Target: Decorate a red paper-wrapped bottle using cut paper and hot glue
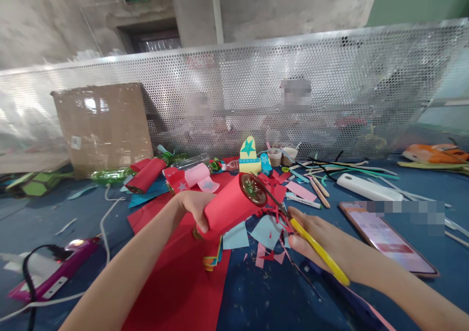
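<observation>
A plastic bottle wrapped in red paper (229,206) is tilted in the middle, its greenish round base turned up to the right. My left hand (196,209) is closed around its lower left part, and some of the fingers are hidden behind it. In my right hand (318,235) are yellow-handled scissors (318,250), seen almost edge-on. Their dark blades reach up-left to the rim of the bottle's base; whether they touch it I cannot tell. Beneath lie a large red paper sheet (179,277), pale blue paper pieces (266,231) and red scraps (276,189).
A phone (388,238) lies right, near a white elongated device (368,187). Another red-wrapped bottle (148,174) and a yellow paper rocket shape (249,155) sit farther back. A purple power strip (54,267) with cables is left. Behind stand cardboard (102,125) and a perforated metal screen (249,81).
</observation>
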`<state>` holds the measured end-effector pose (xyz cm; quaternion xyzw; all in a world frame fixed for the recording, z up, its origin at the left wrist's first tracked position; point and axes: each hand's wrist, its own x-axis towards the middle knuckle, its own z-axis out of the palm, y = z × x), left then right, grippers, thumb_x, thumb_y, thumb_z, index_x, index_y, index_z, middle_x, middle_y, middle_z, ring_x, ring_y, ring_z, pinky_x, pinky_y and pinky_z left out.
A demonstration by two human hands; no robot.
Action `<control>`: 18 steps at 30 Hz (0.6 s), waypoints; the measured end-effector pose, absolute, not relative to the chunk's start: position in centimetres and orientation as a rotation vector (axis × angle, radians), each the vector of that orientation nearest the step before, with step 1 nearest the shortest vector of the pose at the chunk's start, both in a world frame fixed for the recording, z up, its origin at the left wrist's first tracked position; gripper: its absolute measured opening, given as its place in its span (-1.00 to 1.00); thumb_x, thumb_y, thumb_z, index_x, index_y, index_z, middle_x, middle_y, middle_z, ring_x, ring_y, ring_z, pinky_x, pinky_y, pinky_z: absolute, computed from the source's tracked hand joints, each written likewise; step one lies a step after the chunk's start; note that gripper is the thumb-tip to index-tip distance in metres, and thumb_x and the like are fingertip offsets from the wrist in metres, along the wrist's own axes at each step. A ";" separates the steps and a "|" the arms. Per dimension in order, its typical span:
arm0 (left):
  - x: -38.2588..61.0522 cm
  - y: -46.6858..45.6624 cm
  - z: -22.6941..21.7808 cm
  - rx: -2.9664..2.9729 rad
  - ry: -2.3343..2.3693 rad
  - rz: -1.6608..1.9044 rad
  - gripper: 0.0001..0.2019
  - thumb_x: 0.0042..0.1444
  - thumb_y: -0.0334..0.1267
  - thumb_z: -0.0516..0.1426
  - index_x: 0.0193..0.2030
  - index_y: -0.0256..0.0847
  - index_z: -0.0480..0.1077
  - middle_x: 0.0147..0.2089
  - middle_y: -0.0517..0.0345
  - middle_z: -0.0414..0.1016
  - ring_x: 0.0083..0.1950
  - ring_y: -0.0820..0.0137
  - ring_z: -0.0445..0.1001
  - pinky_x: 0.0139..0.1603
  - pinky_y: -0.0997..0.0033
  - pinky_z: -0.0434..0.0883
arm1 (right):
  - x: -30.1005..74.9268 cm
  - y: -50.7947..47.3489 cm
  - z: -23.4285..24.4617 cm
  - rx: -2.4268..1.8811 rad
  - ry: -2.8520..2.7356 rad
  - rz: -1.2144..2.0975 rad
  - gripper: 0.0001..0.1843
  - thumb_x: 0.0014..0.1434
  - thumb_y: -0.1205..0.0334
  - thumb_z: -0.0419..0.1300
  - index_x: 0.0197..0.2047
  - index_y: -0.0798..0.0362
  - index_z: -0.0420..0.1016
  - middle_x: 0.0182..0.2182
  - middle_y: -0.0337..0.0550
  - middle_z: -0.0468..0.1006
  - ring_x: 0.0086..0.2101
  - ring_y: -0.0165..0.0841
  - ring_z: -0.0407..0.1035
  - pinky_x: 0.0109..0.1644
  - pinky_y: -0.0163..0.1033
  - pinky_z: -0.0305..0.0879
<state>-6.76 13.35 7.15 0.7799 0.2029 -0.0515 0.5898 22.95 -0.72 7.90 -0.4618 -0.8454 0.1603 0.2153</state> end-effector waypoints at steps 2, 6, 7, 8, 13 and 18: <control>-6.6 13.2 7.2 1.797 0.459 -0.132 -0.39 -0.43 -0.16 0.43 -0.14 -0.28 0.47 -0.19 0.05 0.60 -0.15 0.15 0.56 -0.14 0.31 0.50 | 22.9 -0.8 8.0 -1.256 -2.354 0.443 -0.31 0.25 -0.25 -0.28 -0.24 0.06 0.49 -0.34 0.08 0.56 -0.39 -0.18 0.46 -0.21 -0.08 0.38; -6.3 12.8 7.6 1.787 0.464 -0.145 -0.39 -0.40 -0.11 0.42 -0.14 -0.32 0.47 -0.18 0.01 0.61 -0.13 0.12 0.56 -0.10 0.28 0.49 | 22.9 -0.9 8.0 -1.242 -2.372 0.441 -0.22 0.24 -0.28 -0.37 -0.15 0.09 0.48 -0.20 0.16 0.55 -0.30 -0.12 0.48 -0.13 -0.03 0.38; -6.3 12.7 7.7 1.792 0.470 -0.142 -0.39 -0.39 -0.09 0.42 -0.14 -0.32 0.47 -0.18 0.01 0.61 -0.13 0.11 0.56 -0.11 0.28 0.49 | 22.9 -0.9 7.9 -1.228 -2.372 0.451 -0.23 0.24 -0.27 -0.37 -0.13 0.08 0.47 -0.18 0.15 0.55 -0.27 -0.12 0.48 -0.12 -0.05 0.38; -6.2 12.6 7.8 1.797 0.475 -0.140 -0.39 -0.38 -0.07 0.41 -0.15 -0.32 0.47 -0.19 0.02 0.61 -0.13 0.11 0.55 -0.11 0.27 0.49 | 23.0 -0.9 7.7 -1.209 -2.368 0.464 -0.26 0.25 -0.25 -0.37 -0.13 0.06 0.47 -0.18 0.12 0.55 -0.26 -0.13 0.49 -0.12 -0.07 0.38; -5.9 12.4 7.8 1.800 0.480 -0.158 -0.40 -0.43 -0.02 0.42 -0.21 -0.31 0.50 -0.25 0.06 0.61 -0.15 0.09 0.55 -0.16 0.29 0.50 | 23.0 -0.7 7.3 -1.181 -2.315 0.519 -0.42 0.27 -0.18 -0.29 -0.29 -0.04 0.42 -0.34 -0.02 0.55 -0.36 -0.20 0.46 -0.19 -0.12 0.39; -5.9 12.4 7.8 1.787 0.493 -0.162 -0.39 -0.44 -0.01 0.42 -0.20 -0.32 0.50 -0.21 0.03 0.61 -0.14 0.09 0.54 -0.16 0.29 0.49 | 22.5 -0.8 7.8 -1.220 -2.255 0.549 -0.50 0.26 -0.16 -0.21 -0.35 -0.02 0.38 -0.44 -0.07 0.52 -0.43 -0.22 0.44 -0.32 -0.15 0.38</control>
